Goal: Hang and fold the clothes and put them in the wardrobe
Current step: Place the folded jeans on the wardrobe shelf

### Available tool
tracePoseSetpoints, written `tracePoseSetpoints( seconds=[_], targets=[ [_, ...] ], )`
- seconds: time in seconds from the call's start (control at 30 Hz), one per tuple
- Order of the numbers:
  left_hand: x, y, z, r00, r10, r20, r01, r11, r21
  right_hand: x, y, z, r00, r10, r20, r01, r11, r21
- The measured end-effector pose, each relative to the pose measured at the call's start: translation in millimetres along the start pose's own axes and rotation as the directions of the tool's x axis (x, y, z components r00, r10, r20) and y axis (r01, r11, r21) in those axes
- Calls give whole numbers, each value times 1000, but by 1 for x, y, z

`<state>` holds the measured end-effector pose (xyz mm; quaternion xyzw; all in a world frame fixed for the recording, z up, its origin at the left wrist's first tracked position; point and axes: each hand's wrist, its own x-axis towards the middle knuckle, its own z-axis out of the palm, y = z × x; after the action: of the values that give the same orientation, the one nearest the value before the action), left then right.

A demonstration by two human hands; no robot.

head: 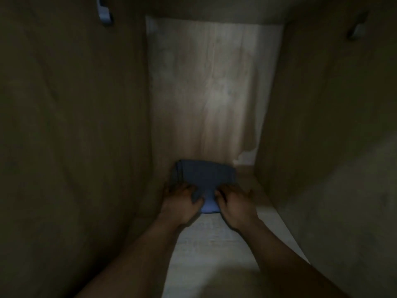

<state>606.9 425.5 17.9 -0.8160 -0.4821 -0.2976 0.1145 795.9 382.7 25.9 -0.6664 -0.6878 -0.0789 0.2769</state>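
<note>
Step in hand: placing a folded garment in the wardrobe; judging by how it lay, the folding of this piece was done and it was being set on the shelf.
Garment: the folded blue cloth bundle (pixel 206 175) lay flat on the pale wooden wardrobe shelf (pixel 214 244), near the light wood-grain back panel (pixel 210 93) and closer to the dark left side wall (pixel 75 125) than to the dark right side wall (pixel 333 125).
Left hand: the left hand (pixel 180 201) rested on the bundle's near left corner with its fingers spread over the top, not clenched; the picture was blurred, so whether the thumb was tucked under the edge could not be told.
Right hand: the right hand (pixel 236 203) lay likewise on the near right corner, fingers spread and pressing on the cloth.
Above: a blue curved hook-like piece (pixel 104 14) showed at the top left.
Next move, as a judgement: a light push to seat the bundle square against the back, then both hands lifted straight off so the folds did not drag open.
</note>
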Motion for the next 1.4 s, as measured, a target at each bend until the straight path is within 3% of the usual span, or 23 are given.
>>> tracePoseSetpoints(
  seconds=[0.1, 0.13, 0.27, 0.43, 0.53, 0.73, 0.93, 1.1, 1.23, 1.4],
  targets=[
    [-10, 5, -17, 951, -117, 287, 109, 993, 44, -10, 0, -6, 994, -1, 109, -3, 999, 41],
    [-13, 7, -23, 940, -136, 314, 120, 990, 70, -12, -1, -10, 994, 8, 111, -16, 997, 71],
    [-27, 20, -55, 961, -118, 249, 102, 992, 74, -31, -6, -27, 991, 65, 113, -78, 991, 107],
    [-55, 40, -87, 914, -160, 373, 186, 982, -34, -75, -23, -53, 965, 91, 246, -129, 981, 143],
    [-86, 54, -108, 932, -184, 312, 199, 980, -18, -107, -44, -85, 956, 105, 275, -140, 984, 110],
    [-178, 94, -175, 920, -269, 284, 293, 955, -43, -190, -74, -143, 949, -17, 315, -53, 976, 213],
    [-313, 135, -239, 853, -379, 359, 393, 919, 38, -307, -117, -158, 906, -130, 402, 21, 964, 265],
    [-438, 141, -278, 735, -517, 438, 517, 846, 132, -412, -164, -131, 831, -210, 514, -6, 922, 386],
    [-549, 125, -302, 604, -668, 435, 647, 730, 222, -488, -218, -103, 697, -372, 613, 46, 876, 480],
    [-693, 107, -364, 381, -856, 348, 826, 485, 287, -578, -324, -84, 493, -561, 665, 268, 825, 497]
  ],
)
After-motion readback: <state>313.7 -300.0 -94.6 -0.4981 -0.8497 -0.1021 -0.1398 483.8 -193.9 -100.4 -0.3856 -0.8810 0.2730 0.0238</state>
